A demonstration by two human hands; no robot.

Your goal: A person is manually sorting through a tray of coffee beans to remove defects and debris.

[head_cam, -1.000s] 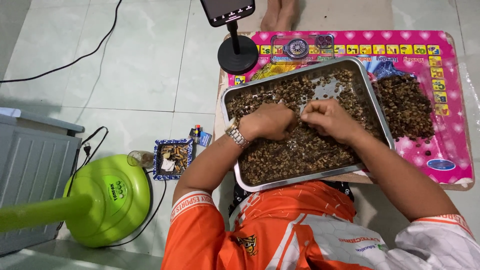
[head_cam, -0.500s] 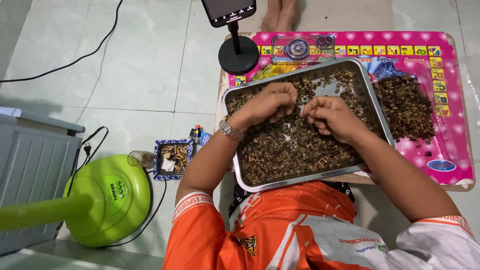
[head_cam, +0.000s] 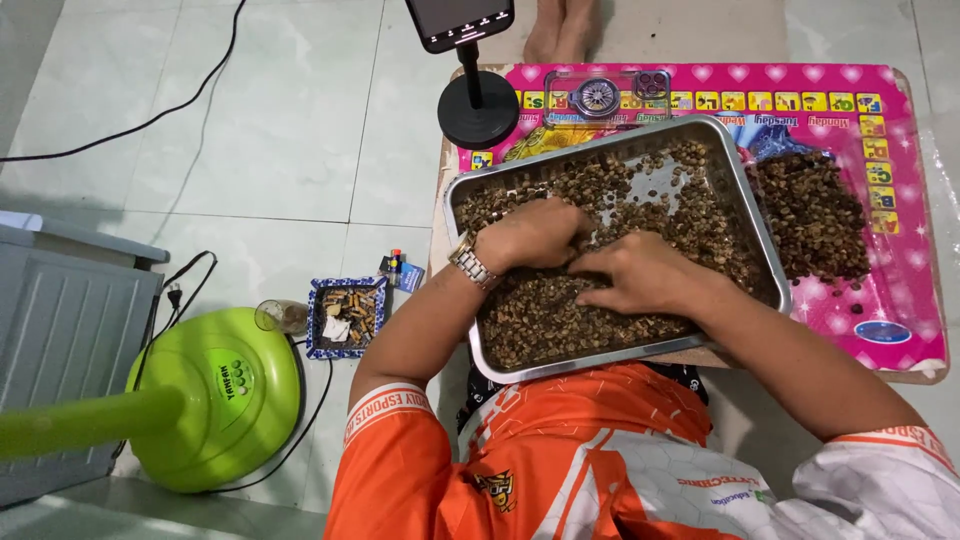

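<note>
Beans (head_cam: 560,310), small and brown, fill a steel tray (head_cam: 765,262) in a loose layer, and both hands are down in them near the tray's middle. The left hand (head_cam: 530,235) lies knuckles up with its fingers curled under into the heap; whether anything is pinched inside that curl cannot be told. The right hand (head_cam: 640,275) lies flatter, fingers close together and pointing toward the left hand, their tips touching or nearly touching its fingers. Nothing shows clamped in it, though its palm side is hidden.

From the meeting point of the two hands, beans lie on every side: thickest toward the person's body and out to the right, thinner on the far side, where a bare patch of tray bottom shows just beyond the left knuckles. The tray's long axis runs slantwise, its far right corner tipped away from the person. Each hand is nearest the beans under its own palm; the left is closer to the bare patch.

Right of the tray, beyond the right forearm, a darker pile (head_cam: 810,215) sits on a pink mat (head_cam: 900,290). Past the left hand's far side stand a phone stand (head_cam: 477,110) and a clear phone case (head_cam: 605,95). Left of the left wrist, on the floor, are a small dish (head_cam: 345,315) and a green fan base (head_cam: 215,400).
</note>
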